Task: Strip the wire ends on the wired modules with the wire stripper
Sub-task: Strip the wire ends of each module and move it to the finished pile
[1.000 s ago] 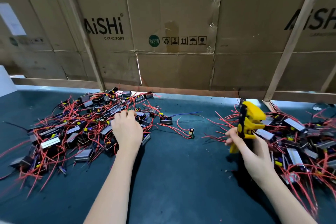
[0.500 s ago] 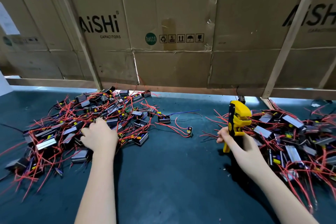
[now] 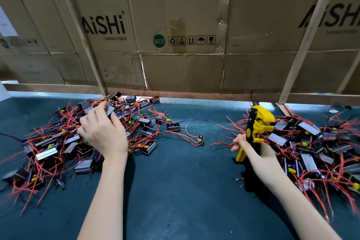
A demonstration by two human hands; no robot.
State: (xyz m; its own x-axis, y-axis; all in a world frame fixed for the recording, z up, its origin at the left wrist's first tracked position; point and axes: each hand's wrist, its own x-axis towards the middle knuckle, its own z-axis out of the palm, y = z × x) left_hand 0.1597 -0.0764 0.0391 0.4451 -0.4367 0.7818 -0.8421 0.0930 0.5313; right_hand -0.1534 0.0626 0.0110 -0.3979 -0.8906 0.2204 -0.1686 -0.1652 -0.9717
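Head view: your left hand pinched one module at the 11 o'clock pile; your right hand wrapped the wire stripper at 2 o'clock. Best lifted clear of tangles, one red lead fed squarely.

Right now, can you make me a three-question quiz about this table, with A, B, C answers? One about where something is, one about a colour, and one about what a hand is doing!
1. Where is the wire stripper?
A. in the right hand
B. lying on the left pile
C. on the cardboard boxes

2. What colour are most of the wires?
A. green
B. red
C. white

3. What is the left hand doing?
A. resting flat on bare mat
B. pointing at the boxes
C. holding a grey module over the left pile

Answers: 1 A, fingers wrap its handle; 2 B, red strands fill both piles; 3 C, the fingers pinch it.
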